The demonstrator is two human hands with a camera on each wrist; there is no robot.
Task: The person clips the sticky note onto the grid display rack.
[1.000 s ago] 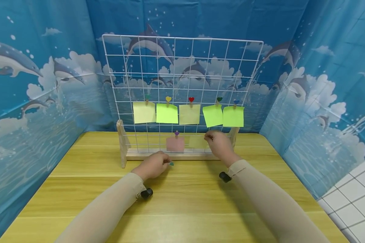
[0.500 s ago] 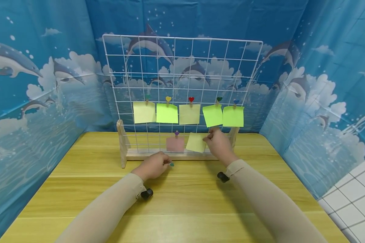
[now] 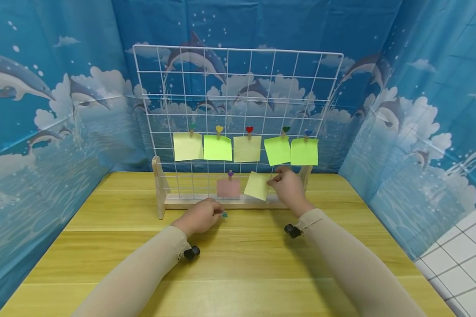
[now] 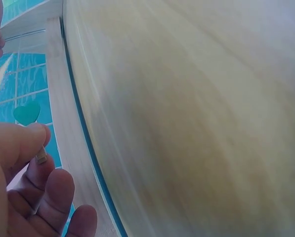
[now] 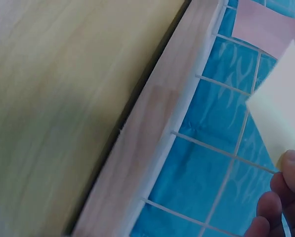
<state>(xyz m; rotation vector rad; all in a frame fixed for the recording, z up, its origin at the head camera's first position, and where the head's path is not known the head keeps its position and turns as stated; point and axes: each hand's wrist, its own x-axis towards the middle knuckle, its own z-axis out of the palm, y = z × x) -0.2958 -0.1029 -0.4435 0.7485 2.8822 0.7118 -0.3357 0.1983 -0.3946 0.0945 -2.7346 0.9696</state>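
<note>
My right hand (image 3: 288,188) pinches a pale yellow sticky note (image 3: 257,185) by its right edge. The note tilts in front of the lower part of the white wire grid (image 3: 262,97). In the right wrist view thumb and finger hold one corner of that note (image 5: 280,106). My left hand (image 3: 200,215) is low in front of the wooden base, pinching a small wooden clothespin with a teal heart (image 4: 27,113) between thumb and forefinger. Left of the yellow note a pink note (image 3: 228,188) hangs from a clip with a purple heart (image 3: 230,174).
A row of yellow and green notes (image 3: 218,148) hangs higher on the grid from heart clips. The grid stands in a wooden base (image 3: 238,204) with side posts (image 3: 158,187) on a wooden table (image 3: 238,273). A dolphin-printed curtain (image 3: 63,110) surrounds the table.
The yellow note, flat against the grid earlier, is now tilted and shows more brightly, with its lower edge swung toward me. My right hand has shifted only slightly; the left stays nearly still.
</note>
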